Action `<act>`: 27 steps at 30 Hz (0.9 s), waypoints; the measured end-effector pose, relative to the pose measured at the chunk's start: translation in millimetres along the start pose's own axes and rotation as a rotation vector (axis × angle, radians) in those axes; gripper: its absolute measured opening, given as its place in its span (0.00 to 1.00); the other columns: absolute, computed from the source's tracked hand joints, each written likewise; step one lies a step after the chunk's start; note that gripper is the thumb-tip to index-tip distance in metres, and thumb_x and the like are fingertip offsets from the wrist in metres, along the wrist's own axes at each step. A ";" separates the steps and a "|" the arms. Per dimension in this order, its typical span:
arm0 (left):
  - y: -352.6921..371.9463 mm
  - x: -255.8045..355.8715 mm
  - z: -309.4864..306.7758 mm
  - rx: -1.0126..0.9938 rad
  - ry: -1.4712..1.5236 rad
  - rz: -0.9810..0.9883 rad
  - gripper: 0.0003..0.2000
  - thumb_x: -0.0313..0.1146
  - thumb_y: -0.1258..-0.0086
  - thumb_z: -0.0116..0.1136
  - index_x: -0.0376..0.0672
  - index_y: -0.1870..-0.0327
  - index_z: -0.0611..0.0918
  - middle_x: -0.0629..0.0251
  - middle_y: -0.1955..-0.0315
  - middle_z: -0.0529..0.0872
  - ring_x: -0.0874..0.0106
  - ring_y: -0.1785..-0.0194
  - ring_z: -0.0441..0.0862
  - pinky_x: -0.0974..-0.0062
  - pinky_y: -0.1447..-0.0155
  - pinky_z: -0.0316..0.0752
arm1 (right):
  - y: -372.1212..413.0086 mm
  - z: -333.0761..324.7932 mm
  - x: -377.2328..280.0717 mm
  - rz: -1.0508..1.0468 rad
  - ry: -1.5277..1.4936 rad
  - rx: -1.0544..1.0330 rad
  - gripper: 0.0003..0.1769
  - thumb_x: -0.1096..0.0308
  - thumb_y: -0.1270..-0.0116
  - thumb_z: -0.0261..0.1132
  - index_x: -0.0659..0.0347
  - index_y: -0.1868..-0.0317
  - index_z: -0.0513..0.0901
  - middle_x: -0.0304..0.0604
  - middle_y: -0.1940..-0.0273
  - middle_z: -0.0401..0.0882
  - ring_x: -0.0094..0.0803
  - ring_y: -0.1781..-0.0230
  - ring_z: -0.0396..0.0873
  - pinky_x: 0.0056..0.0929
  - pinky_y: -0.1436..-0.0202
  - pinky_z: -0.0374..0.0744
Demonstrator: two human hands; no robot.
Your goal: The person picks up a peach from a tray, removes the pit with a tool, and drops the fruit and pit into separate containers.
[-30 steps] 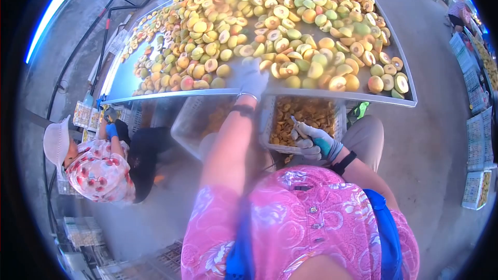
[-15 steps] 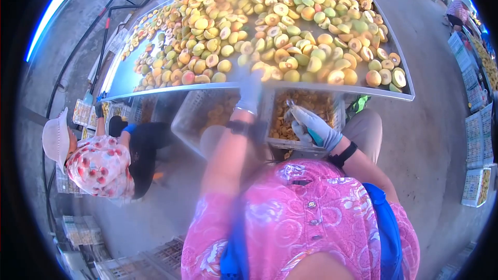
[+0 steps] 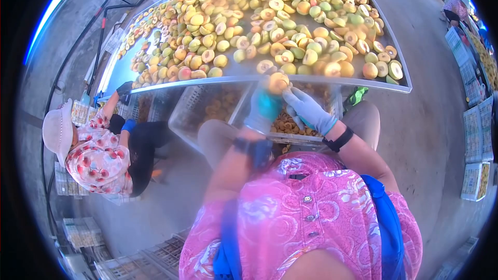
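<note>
My left hand (image 3: 263, 108), gloved and blurred, is closed round a yellow halved peach (image 3: 277, 83) just in front of the table edge. Close against the fruit's right side are the fingertips of my right hand (image 3: 312, 111), also gloved. That hand is closed on a small metal-tipped tool, which showed earlier; its tip is now hidden at the fruit. Beyond both hands, many yellow, green and reddish peach halves (image 3: 207, 41) lie on the metal-rimmed table (image 3: 249, 79). Below my hands stands a plastic crate (image 3: 295, 137) holding brownish pieces.
A second crate (image 3: 179, 116) stands left of my knees. At the left, a person in a light hat (image 3: 58, 129) sits by the table with gloved hands. Stacked crates (image 3: 477, 129) line the right side. Another person (image 3: 456, 8) works far right.
My left hand has drawn back from the fruit on the table and now holds a peach half. My right hand has risen slightly to meet it. The seated person's arm has moved.
</note>
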State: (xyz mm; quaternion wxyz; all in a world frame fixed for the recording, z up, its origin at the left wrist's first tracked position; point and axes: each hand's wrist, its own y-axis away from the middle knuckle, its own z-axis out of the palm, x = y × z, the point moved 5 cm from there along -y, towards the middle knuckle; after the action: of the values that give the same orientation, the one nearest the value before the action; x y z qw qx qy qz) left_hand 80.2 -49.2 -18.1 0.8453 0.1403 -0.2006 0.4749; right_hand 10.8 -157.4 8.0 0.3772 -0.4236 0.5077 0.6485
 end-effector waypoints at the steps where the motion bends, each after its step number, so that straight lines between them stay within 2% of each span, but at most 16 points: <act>1: 0.6 -2.0 0.7 0.000 0.001 -0.003 0.21 0.42 0.24 0.48 0.38 0.38 0.69 0.56 0.49 0.77 0.61 0.49 0.77 0.63 0.42 0.75 | -1.3 -0.5 1.3 -0.005 0.015 0.000 0.22 0.48 0.26 0.52 0.60 0.51 0.76 0.38 0.70 0.76 0.27 0.71 0.76 0.27 0.68 0.75; 2: 0.9 -3.6 -0.3 0.030 -0.005 -0.010 0.22 0.44 0.24 0.47 0.38 0.37 0.68 0.57 0.50 0.77 0.62 0.49 0.77 0.65 0.42 0.75 | -1.8 -1.5 2.2 -0.003 0.014 0.002 0.22 0.48 0.26 0.52 0.60 0.51 0.76 0.38 0.70 0.76 0.27 0.71 0.76 0.27 0.68 0.75; 4: 1.5 -4.5 -2.9 0.061 -0.011 -0.015 0.23 0.45 0.23 0.46 0.38 0.36 0.67 0.57 0.51 0.78 0.64 0.49 0.77 0.66 0.42 0.74 | -1.2 -5.6 -9.3 -0.226 0.333 0.116 0.23 0.50 0.26 0.52 0.64 0.51 0.76 0.49 0.65 0.81 0.42 0.65 0.80 0.38 0.59 0.78; 5: 2.3 -3.4 -4.3 0.072 -0.084 0.001 0.23 0.46 0.22 0.46 0.38 0.36 0.67 0.59 0.51 0.78 0.66 0.49 0.77 0.69 0.43 0.75 | -3.5 -7.0 -6.1 -0.224 0.332 0.114 0.23 0.50 0.26 0.52 0.64 0.51 0.76 0.49 0.65 0.81 0.42 0.65 0.80 0.38 0.59 0.78; 7: 2.8 -3.2 -7.4 0.085 -0.157 0.017 0.23 0.46 0.22 0.45 0.38 0.36 0.67 0.60 0.51 0.78 0.69 0.50 0.77 0.72 0.44 0.75 | -4.7 -8.1 -10.6 -0.426 0.546 0.158 0.23 0.52 0.26 0.52 0.67 0.50 0.75 0.59 0.60 0.81 0.55 0.58 0.80 0.44 0.52 0.76; 9: 3.1 -1.0 0.6 0.024 -0.328 0.108 0.22 0.44 0.22 0.47 0.37 0.37 0.68 0.63 0.52 0.77 0.74 0.53 0.76 0.78 0.47 0.74 | -5.8 -8.7 -9.7 -0.434 0.555 0.144 0.23 0.52 0.27 0.53 0.67 0.51 0.75 0.61 0.60 0.81 0.56 0.57 0.79 0.44 0.53 0.76; 12: 9.4 -0.6 14.9 0.049 -0.378 0.179 0.21 0.42 0.22 0.48 0.36 0.37 0.68 0.64 0.54 0.77 0.76 0.55 0.75 0.80 0.49 0.74 | -6.8 -5.5 -8.3 -0.481 0.594 0.138 0.22 0.53 0.27 0.53 0.67 0.52 0.75 0.62 0.60 0.80 0.58 0.58 0.79 0.46 0.54 0.76; 16: 4.0 -1.6 -1.9 0.084 -0.348 0.171 0.20 0.41 0.22 0.48 0.35 0.40 0.70 0.65 0.56 0.77 0.76 0.57 0.75 0.80 0.52 0.74 | -6.0 -1.8 -6.1 -0.493 0.723 0.172 0.20 0.54 0.27 0.53 0.66 0.53 0.74 0.64 0.62 0.80 0.60 0.60 0.79 0.50 0.58 0.75; 19: 6.5 1.6 0.4 0.117 -0.514 0.113 0.17 0.41 0.22 0.47 0.37 0.43 0.73 0.66 0.59 0.79 0.77 0.59 0.76 0.80 0.56 0.74 | -10.5 -3.3 2.2 -0.506 0.775 0.164 0.19 0.55 0.26 0.52 0.65 0.52 0.73 0.65 0.65 0.79 0.61 0.64 0.79 0.52 0.60 0.75; 21: 13.7 4.5 8.0 0.223 -0.748 0.094 0.24 0.54 0.25 0.46 0.38 0.50 0.77 0.68 0.67 0.83 0.79 0.69 0.80 0.84 0.64 0.76 | -11.4 -5.1 7.3 -0.505 0.794 0.160 0.20 0.55 0.26 0.51 0.65 0.52 0.73 0.65 0.66 0.79 0.61 0.65 0.79 0.52 0.61 0.75; 22: 13.7 9.4 12.0 0.223 -0.748 0.093 0.24 0.54 0.25 0.46 0.38 0.50 0.77 0.68 0.67 0.83 0.79 0.69 0.80 0.84 0.64 0.76 | -11.6 -5.9 9.3 -0.508 0.816 0.155 0.20 0.54 0.26 0.51 0.65 0.52 0.73 0.66 0.67 0.79 0.62 0.66 0.79 0.53 0.62 0.75; 24: 11.8 12.4 13.7 0.182 -0.826 -0.125 0.24 0.53 0.24 0.46 0.37 0.49 0.77 0.68 0.67 0.83 0.79 0.68 0.80 0.83 0.62 0.77 | -15.2 -9.1 21.7 -0.474 0.851 0.133 0.18 0.56 0.26 0.52 0.65 0.53 0.72 0.64 0.66 0.80 0.62 0.65 0.78 0.53 0.62 0.75; 26: 11.7 18.7 16.5 0.162 -0.870 -0.144 0.24 0.52 0.24 0.46 0.37 0.47 0.77 0.67 0.66 0.83 0.78 0.66 0.80 0.83 0.60 0.77 | -22.1 -9.1 32.0 -0.451 0.890 0.114 0.16 0.58 0.26 0.53 0.65 0.54 0.71 0.63 0.66 0.80 0.62 0.65 0.78 0.53 0.62 0.74; 27: 10.6 21.2 18.6 0.141 -0.918 -0.161 0.23 0.51 0.23 0.46 0.37 0.46 0.76 0.66 0.65 0.83 0.77 0.64 0.80 0.82 0.59 0.78 | -22.7 -8.2 32.4 -0.542 0.816 0.152 0.17 0.56 0.25 0.52 0.64 0.52 0.71 0.59 0.69 0.80 0.57 0.70 0.78 0.48 0.67 0.75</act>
State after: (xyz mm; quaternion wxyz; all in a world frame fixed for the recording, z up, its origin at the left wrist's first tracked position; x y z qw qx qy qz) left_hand 77.2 -36.0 8.8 0.6917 0.4080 -0.5095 0.3090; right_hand 21.6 -158.9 -30.9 0.3325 -0.7310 0.5315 0.2695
